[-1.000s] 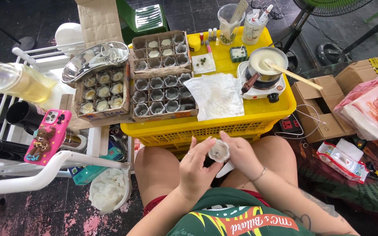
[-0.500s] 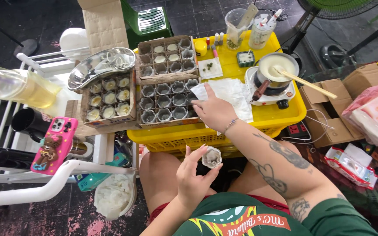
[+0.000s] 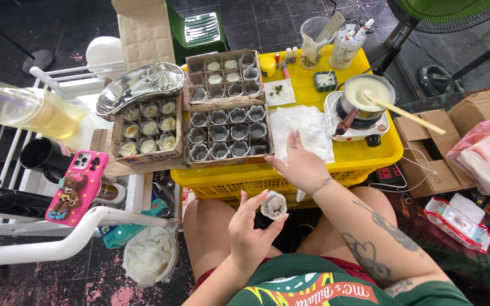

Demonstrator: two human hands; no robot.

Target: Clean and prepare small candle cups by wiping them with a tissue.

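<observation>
My left hand (image 3: pixel 249 235) holds a small clear glass cup (image 3: pixel 273 204) by its fingertips, above my lap. My right hand (image 3: pixel 300 164) reaches forward and rests flat on a white tissue sheet (image 3: pixel 301 131) lying on the yellow upturned crate (image 3: pixel 313 170). Just left of that hand sits a cardboard tray (image 3: pixel 226 134) with several empty glass cups in its cells. A pot of pale melted wax (image 3: pixel 365 97) with a wooden stick in it stands on a small white hot plate, right of the tissue.
Two more cardboard trays (image 3: pixel 146 131) of cups, some filled, lie to the left and back. A metal bowl (image 3: pixel 140 86), a pink phone (image 3: pixel 78 187), a bottle of yellow liquid (image 3: pixel 26 110), measuring cups (image 3: pixel 320 34), cardboard boxes (image 3: pixel 432 147) and a green fan (image 3: pixel 449 14) surround the crate.
My right hand left the cup held in my lap and stretched forward onto the tissue on the crate. My left hand kept holding the cup.
</observation>
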